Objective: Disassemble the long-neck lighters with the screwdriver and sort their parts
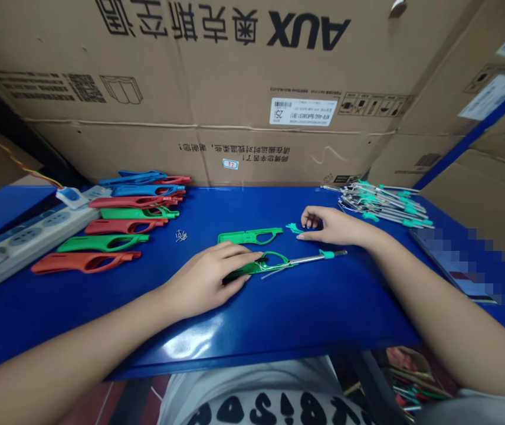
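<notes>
My left hand (210,274) is closed over a green lighter handle half (259,267), its fingers hiding the left end. A metal lighter tube (310,258) with a teal piece near its tip juts out to the right from that half, and a thin wire lies along it. Just behind is a second green handle half (252,236), lying on the table. My right hand (327,225) is beside a small teal trigger (294,228), thumb and curled fingers apart. I see nothing between them.
Red, green and blue handle halves (115,242) lie in a row at the left, beside a white power strip (49,230). Small screws (181,236) sit in a pile nearby. Several lighter tubes (380,203) are heaped at the back right. A cardboard wall (235,82) borders the blue table (243,330).
</notes>
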